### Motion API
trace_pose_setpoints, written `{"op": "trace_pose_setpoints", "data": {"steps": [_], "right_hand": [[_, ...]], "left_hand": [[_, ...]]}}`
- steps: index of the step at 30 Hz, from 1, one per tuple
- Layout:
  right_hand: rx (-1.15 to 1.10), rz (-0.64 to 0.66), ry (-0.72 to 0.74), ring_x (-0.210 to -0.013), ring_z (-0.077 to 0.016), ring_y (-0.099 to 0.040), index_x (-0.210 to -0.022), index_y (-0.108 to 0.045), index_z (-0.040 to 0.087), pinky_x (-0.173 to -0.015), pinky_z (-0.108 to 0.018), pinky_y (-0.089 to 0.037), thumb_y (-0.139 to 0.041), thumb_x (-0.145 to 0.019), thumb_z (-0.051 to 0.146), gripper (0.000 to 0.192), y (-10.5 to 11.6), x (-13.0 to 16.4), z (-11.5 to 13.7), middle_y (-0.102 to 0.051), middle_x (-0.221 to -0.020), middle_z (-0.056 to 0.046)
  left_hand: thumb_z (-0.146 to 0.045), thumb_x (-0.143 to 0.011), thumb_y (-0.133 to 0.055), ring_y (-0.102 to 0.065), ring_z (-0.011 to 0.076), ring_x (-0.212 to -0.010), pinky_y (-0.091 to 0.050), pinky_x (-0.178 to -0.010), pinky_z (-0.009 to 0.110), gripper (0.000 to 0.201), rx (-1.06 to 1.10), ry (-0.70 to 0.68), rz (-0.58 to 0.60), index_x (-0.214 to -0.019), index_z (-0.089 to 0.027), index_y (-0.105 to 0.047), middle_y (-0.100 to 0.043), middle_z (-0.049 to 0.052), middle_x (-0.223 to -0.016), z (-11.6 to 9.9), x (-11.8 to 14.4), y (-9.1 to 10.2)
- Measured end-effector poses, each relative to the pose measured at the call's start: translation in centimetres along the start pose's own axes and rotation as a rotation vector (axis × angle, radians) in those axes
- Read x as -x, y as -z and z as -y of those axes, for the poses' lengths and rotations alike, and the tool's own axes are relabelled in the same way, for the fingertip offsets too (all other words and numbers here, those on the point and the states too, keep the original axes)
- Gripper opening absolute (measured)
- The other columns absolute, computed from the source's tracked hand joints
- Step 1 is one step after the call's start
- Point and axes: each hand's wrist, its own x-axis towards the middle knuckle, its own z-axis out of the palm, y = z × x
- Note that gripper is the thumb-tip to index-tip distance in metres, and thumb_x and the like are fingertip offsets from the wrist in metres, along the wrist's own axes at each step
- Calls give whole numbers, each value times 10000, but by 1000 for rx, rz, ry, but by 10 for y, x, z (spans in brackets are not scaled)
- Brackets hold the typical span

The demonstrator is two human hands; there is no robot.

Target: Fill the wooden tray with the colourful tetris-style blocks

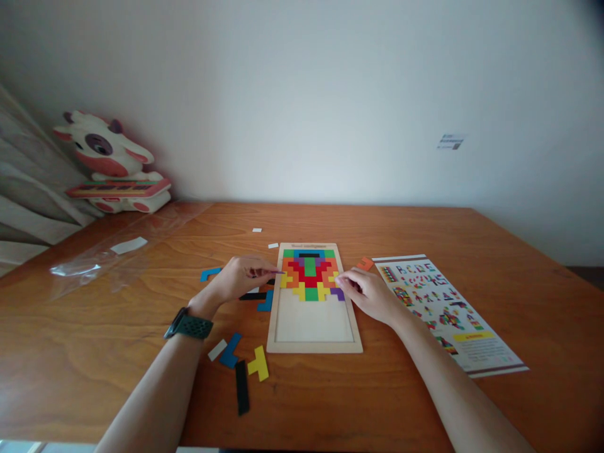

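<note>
A plush cow [109, 160] sat far left. The left hand [240, 277], fingertips pressed together, touched the wooden puzzle tray [312, 343] at mid-table. The right hand [370, 294] pinched a purple piece [338, 292]. A pattern sheet [448, 311] lay right.

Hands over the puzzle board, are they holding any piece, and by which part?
Neither visibly grips one. The left hand and right hand rest fingertips at the puzzle board edges; any pinch is too small to tell.
</note>
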Motion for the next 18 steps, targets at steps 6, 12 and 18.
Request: {"op": "trace_pose_setpoints", "data": {"steps": [6, 12, 18], "right_hand": [[3, 4, -9, -694, -161, -606, -964, -697, 210, -653, -294, -462, -442, -1019, 452, 355, 0, 0, 1, -666, -848, -51], [13, 14, -15, -722, -167, -612, -968, -684, 212, -673, -299, -443, -419, -1029, 473, 377, -1, 0, -1, -656, -855, -46], [18, 10, -25, -733, -173, -603, -888, -659, 204, -708, -310, -437, -373, -1043, 500, 440, 0, 0, 2, -618, -807, -38]], "left_hand": [[-318, -824, -700, -736, 179, -853, -584, -796, 269, 213, 239, 91, 96, -977, -186, -767, -793, 49, -941, 1, 1, -9], [-351, -726, -801, -740, 187, -828, -603, -779, 299, 363, 416, 187, 174, -1016, -150, -715, -784, 75, -931, -3, 2, -15], [-399, -749, -788, -746, 196, -846, -588, -765, 286, 317, 494, 261, 184, -937, -160, -699, -784, 57, -883, -10, -2, -14]]}}
